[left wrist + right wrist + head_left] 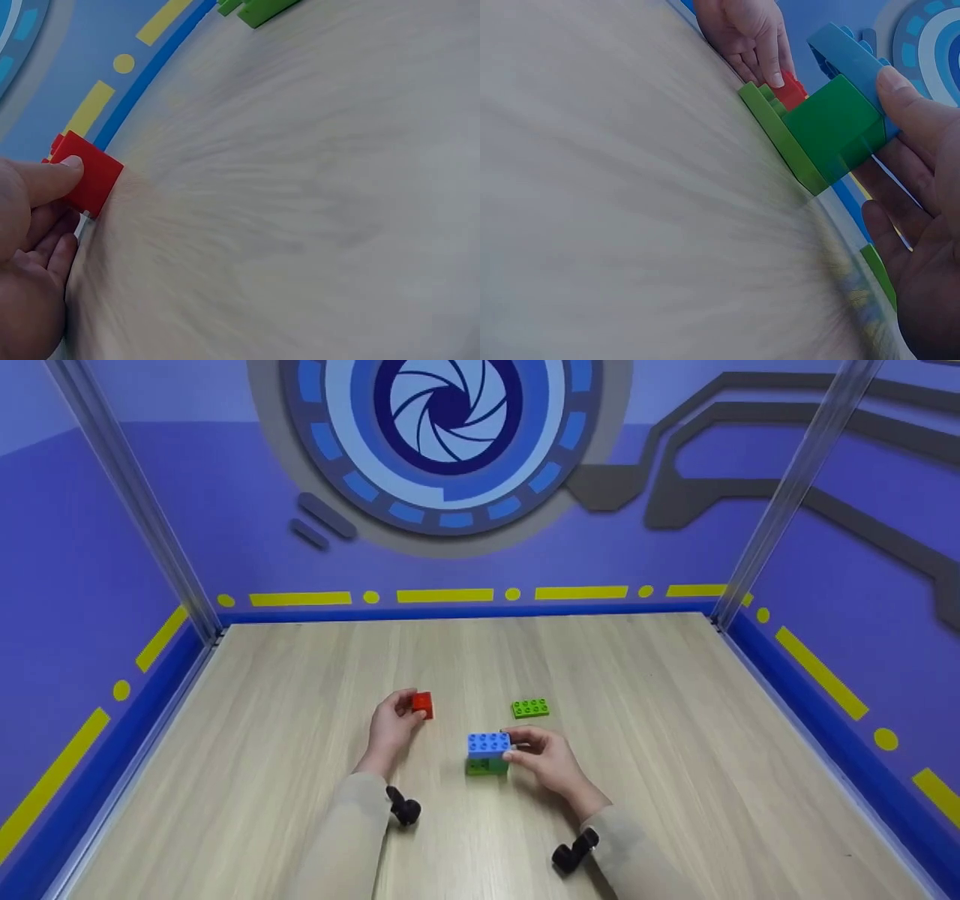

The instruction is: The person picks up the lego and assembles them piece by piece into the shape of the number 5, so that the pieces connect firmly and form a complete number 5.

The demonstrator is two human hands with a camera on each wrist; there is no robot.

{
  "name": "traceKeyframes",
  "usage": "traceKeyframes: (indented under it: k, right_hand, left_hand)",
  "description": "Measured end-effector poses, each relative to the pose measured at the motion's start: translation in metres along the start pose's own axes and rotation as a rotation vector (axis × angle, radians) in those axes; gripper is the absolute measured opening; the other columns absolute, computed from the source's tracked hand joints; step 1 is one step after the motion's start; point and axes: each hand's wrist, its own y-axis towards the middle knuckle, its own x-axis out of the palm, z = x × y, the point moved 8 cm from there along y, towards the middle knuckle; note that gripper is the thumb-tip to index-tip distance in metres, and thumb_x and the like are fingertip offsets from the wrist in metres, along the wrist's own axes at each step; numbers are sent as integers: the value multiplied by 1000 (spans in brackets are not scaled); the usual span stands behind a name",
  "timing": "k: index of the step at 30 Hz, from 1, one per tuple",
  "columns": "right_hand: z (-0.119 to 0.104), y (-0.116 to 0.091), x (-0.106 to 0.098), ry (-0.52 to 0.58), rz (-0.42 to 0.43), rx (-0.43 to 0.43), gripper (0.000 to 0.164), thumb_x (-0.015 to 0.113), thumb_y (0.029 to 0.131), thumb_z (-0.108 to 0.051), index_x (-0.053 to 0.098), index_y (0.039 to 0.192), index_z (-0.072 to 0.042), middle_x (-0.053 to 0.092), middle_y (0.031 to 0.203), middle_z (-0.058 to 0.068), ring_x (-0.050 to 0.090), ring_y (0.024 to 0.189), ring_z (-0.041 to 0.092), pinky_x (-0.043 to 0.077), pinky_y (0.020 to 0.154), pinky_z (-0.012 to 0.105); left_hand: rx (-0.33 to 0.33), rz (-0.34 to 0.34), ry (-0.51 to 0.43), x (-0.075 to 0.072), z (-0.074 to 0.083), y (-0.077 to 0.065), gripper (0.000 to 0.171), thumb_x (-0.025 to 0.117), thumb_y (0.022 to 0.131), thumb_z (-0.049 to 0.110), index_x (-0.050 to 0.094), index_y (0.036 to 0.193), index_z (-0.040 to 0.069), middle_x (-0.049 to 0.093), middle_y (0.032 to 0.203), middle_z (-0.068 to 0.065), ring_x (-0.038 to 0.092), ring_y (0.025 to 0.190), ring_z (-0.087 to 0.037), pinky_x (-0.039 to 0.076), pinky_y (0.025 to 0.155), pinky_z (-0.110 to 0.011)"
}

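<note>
While right grip (550, 757) pinches blue-topped stack (487, 748) | lime brick (531, 708) beyond — wall (525, 570) behind

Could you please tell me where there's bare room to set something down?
The wooden table is bare from the left hand to the left wall, from the right hand to the right wall, and behind the lime eight-stud brick up to the back wall. The middle is crowded: red brick, blue eight-stud brick over the green block, and both hands.
</note>
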Motion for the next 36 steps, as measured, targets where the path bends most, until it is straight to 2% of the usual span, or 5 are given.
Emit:
traceKeyframes:
  k: [7, 14, 22, 30, 36]
  right_hand:
    - [-3, 0, 3, 30, -24, -13, 38, 79, 89, -9, 69, 124, 5, 72, 123, 24, 69, 103, 13, 55, 88, 17]
    - [-2, 0, 2, 20, -17, -20, 37, 79, 89, -9, 70, 123, 5, 73, 121, 22, 70, 102, 12, 56, 89, 17]
    - [-3, -1, 2, 10, -21, -11, 38, 79, 89, -11, 70, 123, 3, 72, 124, 21, 70, 107, 16, 56, 91, 17]
    - [-1, -1, 2, 17, -15, 13, 38, 79, 89, -11, 70, 123, 1, 73, 122, 19, 70, 108, 20, 56, 91, 17]
    - [-1, -1, 1, -2, -10, 10, 37, 80, 89, -12, 71, 123, 0, 73, 121, 20, 70, 107, 22, 55, 89, 16]
  left_hand:
    - [1, 17, -71, -1, -1, -5, 43, 68, 93, -7, 60, 135, -2, 62, 138, -23, 58, 132, -37, 47, 115, -49]
    - [26, 22, -37, -4, 1, -13, 42, 70, 93, -4, 61, 134, 2, 65, 135, -19, 61, 126, -33, 48, 113, -48]
    - [36, 29, -80, -5, 6, -24, 41, 72, 92, -3, 63, 131, 4, 66, 134, -17, 63, 124, -31, 53, 108, -45]
    - [32, 48, -141, -5, 15, -38, 43, 75, 90, -2, 65, 131, 6, 67, 134, -17, 60, 128, -33, 48, 115, -49]
    - [95, 22, -195, -2, 31, -48, 44, 77, 90, 1, 64, 132, 3, 69, 130, -18, 66, 120, -29, 55, 106, -37]
